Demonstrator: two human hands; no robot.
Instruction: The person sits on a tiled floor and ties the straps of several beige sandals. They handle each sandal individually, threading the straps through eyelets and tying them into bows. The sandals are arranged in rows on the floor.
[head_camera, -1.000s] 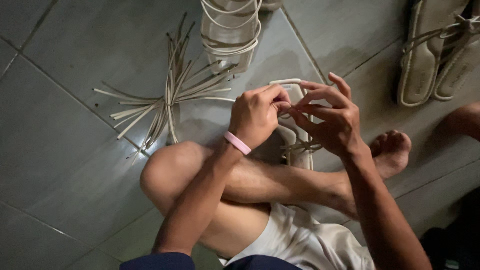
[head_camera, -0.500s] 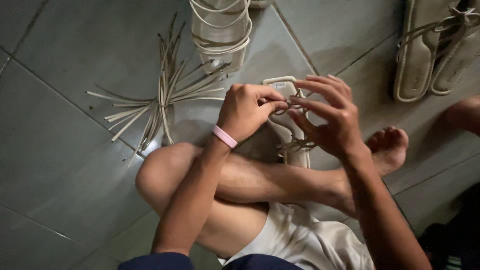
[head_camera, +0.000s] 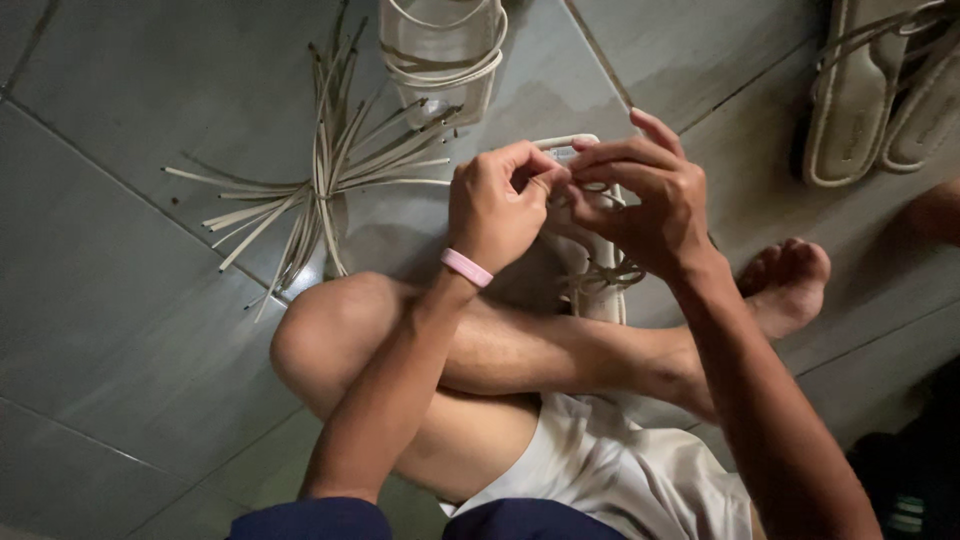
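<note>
Setting appeared to be a home-style sandal workshop: grey tiled floor (head_camera: 120, 330) served as bench, with loose pale strap strips (head_camera: 320, 190) and finished cream strappy sandals (head_camera: 880, 95) lying about.

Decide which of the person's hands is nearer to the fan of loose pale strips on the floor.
Left. The left hand is just right of the loose strips, not touching them; the right hand lies farther right, beyond the left.

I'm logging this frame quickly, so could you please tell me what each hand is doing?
Left hand: closed, pinching a thin pale strap of the cream strappy sandal.
Right hand: closed on the same sandal's straps.
</note>
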